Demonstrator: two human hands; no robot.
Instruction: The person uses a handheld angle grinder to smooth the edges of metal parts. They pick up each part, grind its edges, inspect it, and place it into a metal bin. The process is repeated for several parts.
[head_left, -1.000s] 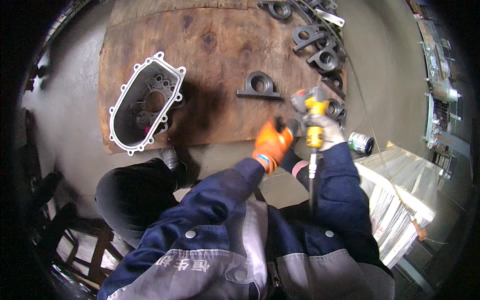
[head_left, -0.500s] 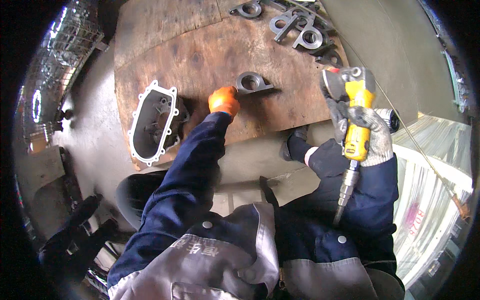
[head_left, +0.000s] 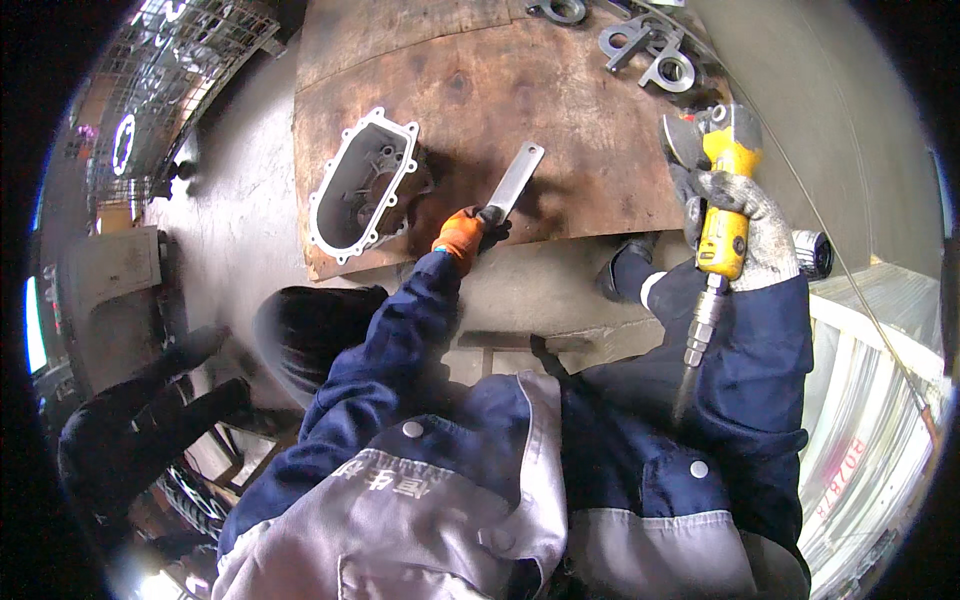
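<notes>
My left hand (head_left: 462, 238), in an orange glove, is closed on the near end of a metal bracket (head_left: 516, 184). The bracket is tipped so its long flat face with small holes near the far end shows; the part in my fingers is hidden. In a grey-white glove, my right hand (head_left: 752, 225) grips a yellow air grinder (head_left: 724, 235) upright at the table's right edge. Its dark disc (head_left: 682, 141) points left, apart from the bracket. A hose fitting (head_left: 704, 325) runs from the tool's lower end toward my body.
An open grey metal housing (head_left: 345, 205) with a bolt-hole flange stands left on the wooden tabletop (head_left: 450, 110). Several ring brackets (head_left: 668, 70) lie piled at the far right. A wire cage (head_left: 190, 60) is at far left. Plastic-wrapped goods (head_left: 850, 400) stand at right.
My left hand has taken up the ring bracket, drawn it nearer and turned its flat face up. The grinder stays in my right hand. The view has shifted, moving the table rightward in the picture.
</notes>
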